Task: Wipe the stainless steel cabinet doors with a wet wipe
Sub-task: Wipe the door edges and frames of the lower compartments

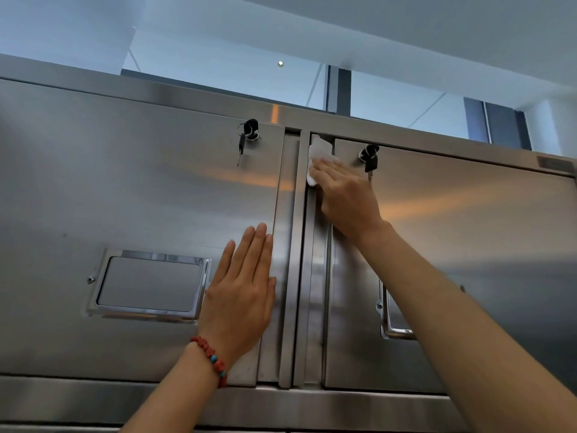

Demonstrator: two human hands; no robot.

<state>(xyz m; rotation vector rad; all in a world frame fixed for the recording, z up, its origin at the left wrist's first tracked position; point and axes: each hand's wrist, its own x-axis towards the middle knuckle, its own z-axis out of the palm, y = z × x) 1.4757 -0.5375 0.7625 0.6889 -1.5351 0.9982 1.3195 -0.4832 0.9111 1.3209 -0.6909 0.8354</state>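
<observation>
Up high on the brushed stainless steel wall cabinet, both arms are raised and the view looks up at two doors side by side. The right hand lies flat, fingers straight and together, pressing the white wet wipe against the upper left corner of the right stainless steel cabinet door, right at the vertical edge beside the centre post. The wipe sits under the fingertips and pokes out above and to the left of them, a crumpled white flap reaching up toward the door's top edge; its lower corner peeks out below the index finger. Just right of that hand, a black-capped key sits in the right door's lock, with a second key dangling from it. The left hand is spread open, palm flat on the left stainless steel cabinet door near its right edge, fingers straight and pointing up, holding nothing. A red beaded bracelet with blue beads circles that wrist. To the left of the hand is a recessed rectangular chrome pull handle; a matching one on the right door is partly hidden behind the right forearm. Another bunch of black-capped keys hangs from the left door's lock near the top. Above the cabinet, glass panes and a pale ceiling show.
</observation>
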